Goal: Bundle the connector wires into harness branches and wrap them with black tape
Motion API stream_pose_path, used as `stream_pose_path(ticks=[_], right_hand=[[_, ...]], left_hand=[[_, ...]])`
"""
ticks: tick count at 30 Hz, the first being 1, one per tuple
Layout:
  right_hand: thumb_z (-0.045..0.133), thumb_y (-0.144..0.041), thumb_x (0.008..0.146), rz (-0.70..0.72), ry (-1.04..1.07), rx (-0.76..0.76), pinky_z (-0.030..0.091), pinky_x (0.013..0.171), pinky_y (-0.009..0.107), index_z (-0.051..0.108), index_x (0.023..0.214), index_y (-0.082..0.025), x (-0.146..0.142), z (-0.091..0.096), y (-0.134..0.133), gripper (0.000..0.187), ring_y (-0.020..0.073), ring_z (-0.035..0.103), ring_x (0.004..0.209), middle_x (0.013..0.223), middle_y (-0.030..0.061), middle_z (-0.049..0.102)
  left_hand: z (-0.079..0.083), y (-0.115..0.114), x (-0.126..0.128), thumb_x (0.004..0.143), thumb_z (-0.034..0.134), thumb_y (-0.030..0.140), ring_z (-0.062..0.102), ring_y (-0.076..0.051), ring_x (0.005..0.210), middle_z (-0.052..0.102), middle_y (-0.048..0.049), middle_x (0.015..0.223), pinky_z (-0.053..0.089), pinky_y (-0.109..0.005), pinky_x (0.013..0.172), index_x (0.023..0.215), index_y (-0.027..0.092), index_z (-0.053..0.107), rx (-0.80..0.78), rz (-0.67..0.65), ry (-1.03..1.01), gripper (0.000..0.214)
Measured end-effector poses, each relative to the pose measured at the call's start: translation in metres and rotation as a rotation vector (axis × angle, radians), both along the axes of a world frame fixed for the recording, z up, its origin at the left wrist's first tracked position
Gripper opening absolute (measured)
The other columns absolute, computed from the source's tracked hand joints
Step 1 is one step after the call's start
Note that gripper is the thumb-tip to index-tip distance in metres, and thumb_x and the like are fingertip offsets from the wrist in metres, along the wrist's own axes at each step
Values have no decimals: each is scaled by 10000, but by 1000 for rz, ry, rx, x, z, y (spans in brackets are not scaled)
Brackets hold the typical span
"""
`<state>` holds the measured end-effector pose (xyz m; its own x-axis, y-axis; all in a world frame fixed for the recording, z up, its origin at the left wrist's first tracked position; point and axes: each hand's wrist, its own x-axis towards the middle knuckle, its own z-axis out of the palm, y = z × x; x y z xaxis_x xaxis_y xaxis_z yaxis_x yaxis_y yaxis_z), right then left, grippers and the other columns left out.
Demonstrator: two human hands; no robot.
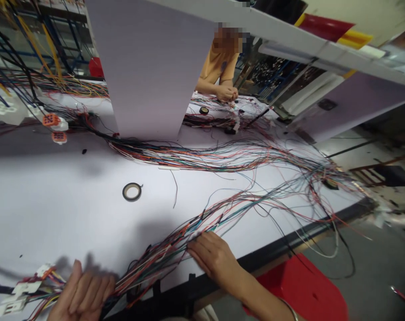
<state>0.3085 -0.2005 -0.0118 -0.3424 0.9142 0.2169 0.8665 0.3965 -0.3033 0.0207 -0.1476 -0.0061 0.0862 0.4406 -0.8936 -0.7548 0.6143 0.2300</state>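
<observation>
A long bundle of many-coloured wires (162, 247) runs along the near side of the white table. My left hand (85, 292) is closed round its left part, thumb pointing up. White connectors (13, 303) hang on the wire ends just left of that hand. Farther right, my right hand (215, 256) has its fingers curled over the same bundle at the table's front edge; the fingertips are partly hidden among the wires. Beyond my right hand the wires spread loosely to the far right end of the table.
A roll of black tape (132, 191) lies on the white tabletop (71, 214). A second wire bundle (195, 160) runs behind it, past a grey upright panel (152, 67). Orange connectors (51, 120) sit at the left. Across stands a person in yellow (218, 67). A red stool (302, 290) is below.
</observation>
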Motion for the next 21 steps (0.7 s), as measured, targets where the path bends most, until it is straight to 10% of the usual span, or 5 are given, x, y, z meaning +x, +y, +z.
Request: stream_pose_path(ticks=[21], right_hand=[[510,-54,779,161,-278,-269,361,615,309,508,800,-169,-21,26,28,117,182,486,711,808,58,559]], left_hand=[[0,0,-2,818,545,442,250,-110,345,261,44,310,546,-345,699,397,226,191,-29,-3,27,591]])
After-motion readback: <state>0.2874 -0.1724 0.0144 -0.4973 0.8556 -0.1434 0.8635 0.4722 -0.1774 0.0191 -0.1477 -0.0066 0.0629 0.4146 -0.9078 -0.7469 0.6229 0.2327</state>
